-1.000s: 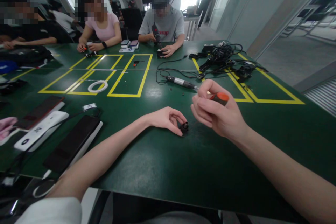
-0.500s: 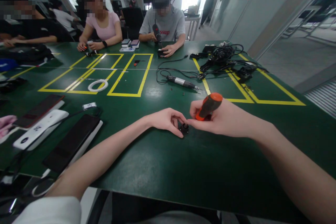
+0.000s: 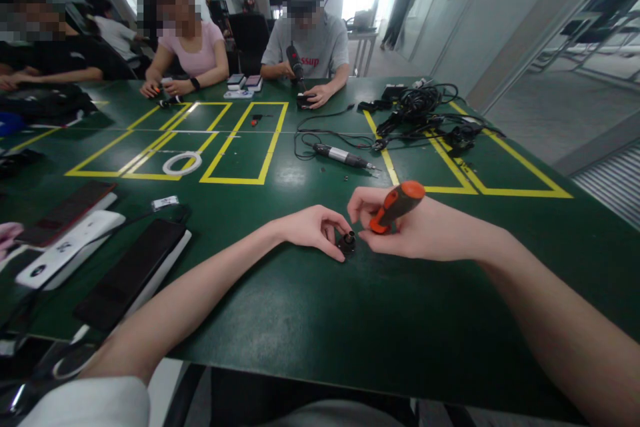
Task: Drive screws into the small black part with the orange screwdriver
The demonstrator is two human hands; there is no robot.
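Between the thumb and fingers of my left hand (image 3: 315, 230) is a small black part (image 3: 346, 243), held against the green table (image 3: 280, 320). A short round piece stands up from its top. My right hand (image 3: 415, 227), just to the right of the part, is closed around a screwdriver (image 3: 399, 205) with an orange and dark grey handle. The handle leans up and to the right; its shaft cannot be made out. The right thumb and fingertips are a little apart from the black part.
Ahead lie an electric screwdriver (image 3: 343, 156), tangled black cables (image 3: 420, 107) and a white ring (image 3: 182, 163). Phones (image 3: 133, 273) and a white power bank (image 3: 70, 250) are at the left. Across the table, a person in grey (image 3: 310, 47) holds a power tool (image 3: 296, 65).
My right thumb and fingertips have drawn slightly away from the black part, so its round top shows more. The view has shifted a little to the right.
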